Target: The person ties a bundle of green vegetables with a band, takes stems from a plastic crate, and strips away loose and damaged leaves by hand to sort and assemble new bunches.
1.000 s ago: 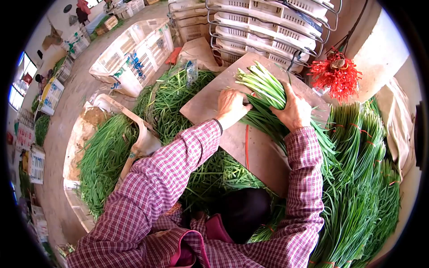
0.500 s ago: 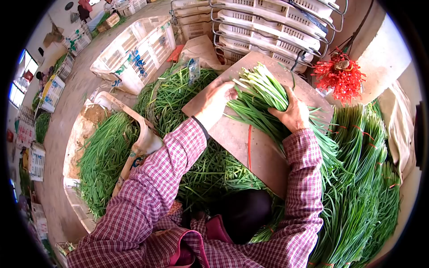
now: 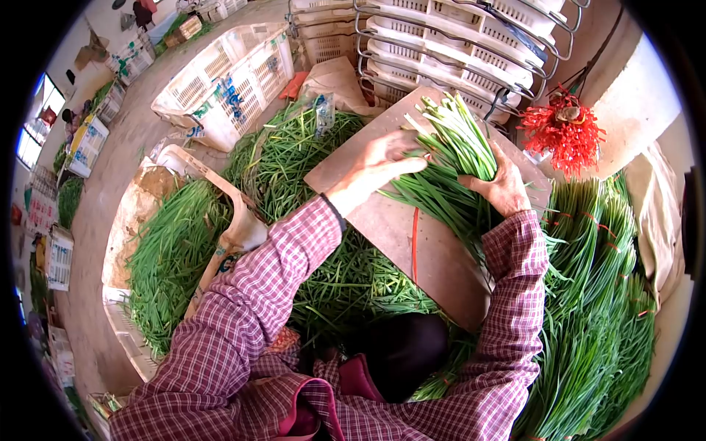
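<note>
A bunch of long green stalks with pale ends lies over a flat board. My right hand is wrapped round its right side, thumb across the front. Beside the pale ends on the left, my left hand is slightly blurred, with its fingers apart and nothing seen in it. The green leaves spread down and right across the board. A red band lies on the board below the bunch. Tied bunches of the same greens are piled to the right of the board.
Loose greens lie left of the board. A broken white crate holds more greens. Another white crate stands behind, near stacked white crates. A cluster of red bands hangs at the right. A person is far left.
My right hand and the bunch have shifted slightly right. My left hand went from the bunch out to the left, then came back closer to the pale ends with its fingers spread.
</note>
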Demonstrator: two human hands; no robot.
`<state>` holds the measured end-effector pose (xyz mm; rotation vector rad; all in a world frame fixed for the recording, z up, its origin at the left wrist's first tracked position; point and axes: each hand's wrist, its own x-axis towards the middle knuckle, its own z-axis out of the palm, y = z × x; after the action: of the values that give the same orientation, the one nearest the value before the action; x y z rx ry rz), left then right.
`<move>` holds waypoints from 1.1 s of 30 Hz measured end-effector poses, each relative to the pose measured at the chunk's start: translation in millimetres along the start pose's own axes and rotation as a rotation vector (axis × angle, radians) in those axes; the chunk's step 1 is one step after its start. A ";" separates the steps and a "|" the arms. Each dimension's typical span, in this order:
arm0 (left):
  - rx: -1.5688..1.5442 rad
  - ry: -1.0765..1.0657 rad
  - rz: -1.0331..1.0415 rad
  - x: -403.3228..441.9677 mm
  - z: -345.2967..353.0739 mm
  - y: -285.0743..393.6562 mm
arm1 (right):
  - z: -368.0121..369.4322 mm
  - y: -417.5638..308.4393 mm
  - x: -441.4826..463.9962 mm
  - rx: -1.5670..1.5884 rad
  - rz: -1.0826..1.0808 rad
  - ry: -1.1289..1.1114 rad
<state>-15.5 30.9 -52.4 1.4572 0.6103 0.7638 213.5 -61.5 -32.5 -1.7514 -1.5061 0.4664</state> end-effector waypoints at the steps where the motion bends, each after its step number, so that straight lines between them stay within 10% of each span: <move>1: -0.015 -0.111 -0.006 9.3 5.5 -9.0 | 1.3 1.7 0.3 -0.002 -0.001 -0.003; 8: -0.108 -0.174 -0.096 8.4 -17.9 -9.5 | 4.9 9.6 3.2 -0.119 0.002 -0.048; 13: -0.269 0.174 -0.080 -11.6 -102.8 1.7 | 6.8 2.2 3.6 -0.220 -0.015 -0.038; 18: 1.255 0.409 0.103 -30.2 -158.1 -20.7 | 20.9 -23.9 2.1 -0.521 0.044 -0.033; 24: 0.236 0.320 -0.013 -3.3 -105.2 -29.1 | 48.4 -19.7 6.5 -0.544 -0.035 -0.100; 33: -0.036 0.168 0.053 41.0 -45.1 -45.3 | 43.6 -21.8 -3.7 -0.651 -0.170 -0.127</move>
<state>-20.4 93.0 -95.8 1.3894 0.6840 0.9411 167.4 -51.3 -45.0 -2.0705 -2.0327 -0.0153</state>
